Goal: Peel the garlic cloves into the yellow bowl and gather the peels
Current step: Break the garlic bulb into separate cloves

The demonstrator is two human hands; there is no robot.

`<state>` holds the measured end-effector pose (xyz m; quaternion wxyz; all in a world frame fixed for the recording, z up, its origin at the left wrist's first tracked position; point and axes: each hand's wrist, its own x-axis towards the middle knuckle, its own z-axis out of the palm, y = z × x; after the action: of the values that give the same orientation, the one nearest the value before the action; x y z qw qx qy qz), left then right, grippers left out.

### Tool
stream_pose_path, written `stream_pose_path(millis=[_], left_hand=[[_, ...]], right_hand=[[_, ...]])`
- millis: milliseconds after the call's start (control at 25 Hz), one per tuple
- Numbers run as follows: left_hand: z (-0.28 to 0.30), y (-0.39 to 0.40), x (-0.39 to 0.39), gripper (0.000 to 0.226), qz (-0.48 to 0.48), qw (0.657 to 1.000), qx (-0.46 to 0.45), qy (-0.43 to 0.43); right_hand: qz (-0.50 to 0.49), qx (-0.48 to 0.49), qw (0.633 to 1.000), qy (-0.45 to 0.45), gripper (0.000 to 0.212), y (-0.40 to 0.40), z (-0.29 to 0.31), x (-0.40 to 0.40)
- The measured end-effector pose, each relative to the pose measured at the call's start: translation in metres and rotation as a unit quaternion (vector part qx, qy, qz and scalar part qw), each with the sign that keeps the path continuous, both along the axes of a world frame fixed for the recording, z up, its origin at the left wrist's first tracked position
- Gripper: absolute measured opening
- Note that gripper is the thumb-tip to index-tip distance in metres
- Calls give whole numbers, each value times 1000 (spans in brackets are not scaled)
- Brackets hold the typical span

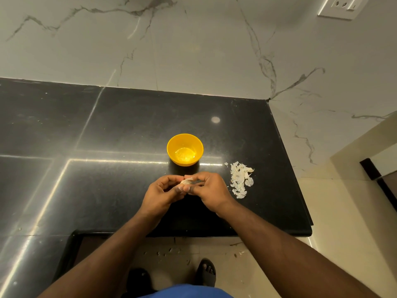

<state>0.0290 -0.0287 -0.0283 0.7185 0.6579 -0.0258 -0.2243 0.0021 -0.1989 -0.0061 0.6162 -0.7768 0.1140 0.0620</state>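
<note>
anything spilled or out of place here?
Mostly tidy. The peels lie in a loose pile on the black counter, right of the yellow bowl. A few pale scraps lie on the floor below the counter edge; whether they are peels is unclear.

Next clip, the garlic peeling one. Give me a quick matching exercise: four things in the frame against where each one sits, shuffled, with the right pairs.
Things:
1. yellow bowl
2. pile of peels
3. garlic clove
4. wall socket

Places:
A. top right, on the marble wall
B. pinched between the left hand and right hand
C. on the black counter, just beyond the hands
D. on the counter, right of the right hand

Pairs: 1-C, 2-D, 3-B, 4-A
</note>
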Motion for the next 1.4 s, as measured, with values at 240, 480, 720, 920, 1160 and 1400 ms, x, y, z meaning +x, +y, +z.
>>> stream_pose_path(millis=[240,480,720,920,1160,1400], left_hand=[[-1,2,3,25,-11,1000,-13,7],[0,3,9,23,-30,999,-6,23],[0,2,10,23,-28,999,-1,26],[-1,0,10,26,-39,998,39,-2],[-6,0,12,17,-41,998,52,4],[-2,0,11,17,-44,998,38,15]], right_hand=[[-83,112,990,33,16,14,-1,3],[-69,120,990,32,10,7,-7,4],[-80,162,983,19,13,7,-19,1],[-59,172,983,8,24,4,-24,-2],[-48,177,982,42,17,1,-18,2],[-38,192,979,48,19,-2,-12,1]])
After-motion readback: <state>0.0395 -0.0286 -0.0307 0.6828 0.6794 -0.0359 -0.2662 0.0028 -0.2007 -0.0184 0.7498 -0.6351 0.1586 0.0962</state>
